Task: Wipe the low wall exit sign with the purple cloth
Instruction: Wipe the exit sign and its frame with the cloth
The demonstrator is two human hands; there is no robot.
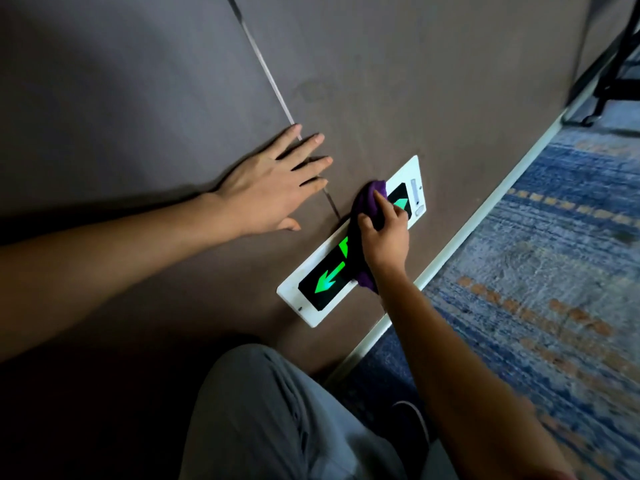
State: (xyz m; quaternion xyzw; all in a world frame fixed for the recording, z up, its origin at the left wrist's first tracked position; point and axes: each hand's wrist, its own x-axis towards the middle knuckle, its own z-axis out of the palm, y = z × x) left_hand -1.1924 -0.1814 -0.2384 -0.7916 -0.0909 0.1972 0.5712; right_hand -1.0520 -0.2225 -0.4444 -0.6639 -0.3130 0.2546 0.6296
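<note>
The exit sign [323, 280] is a white-framed plate low on the brown wall, with a black panel and glowing green arrows. My right hand [382, 239] presses the purple cloth [363, 211] flat against the sign's middle, and cloth and hand cover the centre of the panel. A corner of the cloth hangs below the sign's lower edge. My left hand [273, 183] lies flat on the wall up and to the left of the sign, fingers spread, holding nothing.
A thin metal seam [266, 69] runs down the wall panel toward the sign. A pale skirting strip [460, 237] meets blue patterned carpet [554, 265] on the right. Black furniture legs [609, 77] stand at the far right. My bent knee in grey trousers [277, 417] is just below the sign.
</note>
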